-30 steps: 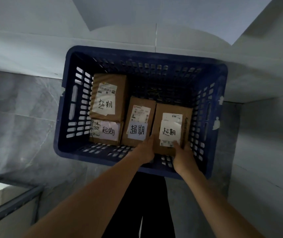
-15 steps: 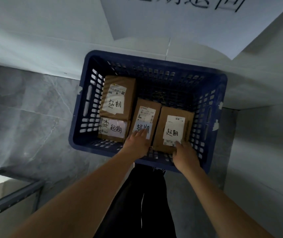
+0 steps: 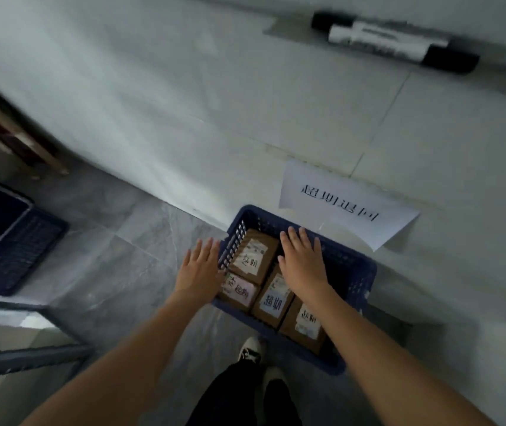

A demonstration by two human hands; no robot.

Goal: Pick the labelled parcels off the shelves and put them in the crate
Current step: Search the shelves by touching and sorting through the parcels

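A dark blue slotted crate point(image 3: 356, 273) stands on the grey floor against the white wall. Several brown cardboard parcels with handwritten white labels lie inside: one at the far left point(image 3: 254, 256), one below it point(image 3: 239, 290), one in the middle point(image 3: 273, 302) and one nearest me at the right point(image 3: 305, 322). My left hand point(image 3: 198, 267) hovers flat with spread fingers over the crate's left rim, holding nothing. My right hand point(image 3: 304, 261) is spread flat above the crate's middle, empty, hiding part of the inside.
A white paper sign point(image 3: 344, 204) with printed characters hangs on the wall behind the crate. Another dark blue crate point(image 3: 6, 238) lies at the left. A grey metal shelf frame point(image 3: 30, 352) is at the lower left. My legs and shoes point(image 3: 251, 352) stand before the crate.
Both hands have let go of the parcels and lifted out of the crate with fingers spread. My view has pulled back and swung up, so the crate now looks smaller and lower.
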